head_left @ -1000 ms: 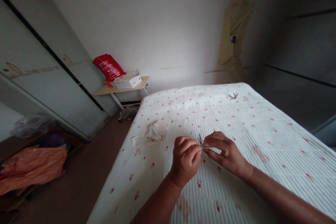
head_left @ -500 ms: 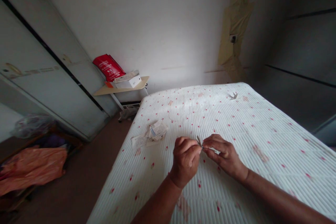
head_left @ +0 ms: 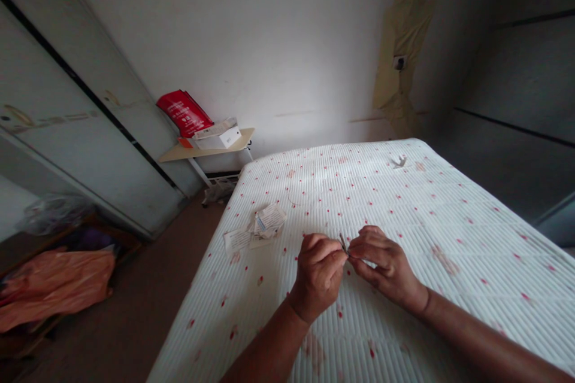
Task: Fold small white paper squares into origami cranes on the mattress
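Over the quilted white bed cover (head_left: 368,188) with red dots, my two hands meet at the fingertips. My left hand (head_left: 318,272) is closed, thumb and fingers pinching a small thin greyish strip (head_left: 344,242) that sticks up between the hands. My right hand (head_left: 386,263) pinches the same strip from the other side with thumb and fingertips. Most of the strip is hidden by the fingers, and its material is too small to make out. Left of my hands lie crumpled printed paper sheets (head_left: 269,219) on the bed cover.
A torn white scrap (head_left: 399,161) lies at the bed's far right. Beyond the far left corner, a small table (head_left: 245,139) bears a white box (head_left: 220,139) and a red bag (head_left: 184,112). An orange cloth or bag (head_left: 58,287) is low at left, near the wardrobe (head_left: 90,108).
My fingers have shifted very slightly around the strip, with the right hand a touch further right. The camera view has tilted a little; the papers lie as before.
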The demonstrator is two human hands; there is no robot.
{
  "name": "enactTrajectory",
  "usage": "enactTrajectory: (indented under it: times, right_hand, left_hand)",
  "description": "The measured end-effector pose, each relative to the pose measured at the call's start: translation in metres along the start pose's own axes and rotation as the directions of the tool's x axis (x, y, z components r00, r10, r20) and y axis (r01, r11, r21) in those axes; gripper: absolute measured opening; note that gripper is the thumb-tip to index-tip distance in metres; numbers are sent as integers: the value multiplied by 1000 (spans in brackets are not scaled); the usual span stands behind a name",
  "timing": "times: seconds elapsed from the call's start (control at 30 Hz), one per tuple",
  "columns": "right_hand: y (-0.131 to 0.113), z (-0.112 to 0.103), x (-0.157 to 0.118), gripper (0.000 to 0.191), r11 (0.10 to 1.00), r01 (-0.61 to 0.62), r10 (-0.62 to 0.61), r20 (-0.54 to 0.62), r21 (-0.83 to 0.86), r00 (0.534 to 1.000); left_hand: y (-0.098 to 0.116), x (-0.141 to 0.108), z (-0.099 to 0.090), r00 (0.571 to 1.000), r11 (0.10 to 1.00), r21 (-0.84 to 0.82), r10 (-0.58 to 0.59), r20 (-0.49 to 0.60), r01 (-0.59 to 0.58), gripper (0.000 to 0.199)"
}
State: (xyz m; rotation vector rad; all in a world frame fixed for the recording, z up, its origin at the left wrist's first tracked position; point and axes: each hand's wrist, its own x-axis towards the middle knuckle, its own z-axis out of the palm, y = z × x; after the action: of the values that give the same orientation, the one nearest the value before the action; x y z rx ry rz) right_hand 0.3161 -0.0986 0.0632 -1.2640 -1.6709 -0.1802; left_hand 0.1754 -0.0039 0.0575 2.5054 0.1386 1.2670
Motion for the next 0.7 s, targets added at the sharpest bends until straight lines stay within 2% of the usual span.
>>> enactTrajectory:
  times: [0.13,0.27,0.37,0.5,0.6,0.7]
  right_hand:
    - [-1,2,-1,9,1000,-20,20,8,-17,1000]
    - [13,1,-8,9,999,-2,3,31,-53,1000]
    - [28,-3,-16,11,987,87,-73,109,-133,991]
    - [40,-8,-24,19,948,222,-160,259,-230,953]
    - [43,-8,-28,22,929,263,-162,354,-260,921]
    - [43,-10,-32,24,917,284,-136,449,-279,883]
  left_hand:
    - [-1,-1,1,1000,1000,-9,2,-10,-2,18]
    - [-8,-3,4,999,997,61,-41,4,41,16]
    - [-16,-5,9,992,987,161,1,123,-20,16]
    - [-23,-11,19,941,951,265,66,332,-160,22]
    - [-25,-16,25,898,926,301,81,432,-228,23]
    - [-23,-19,25,867,922,299,71,494,-246,21]
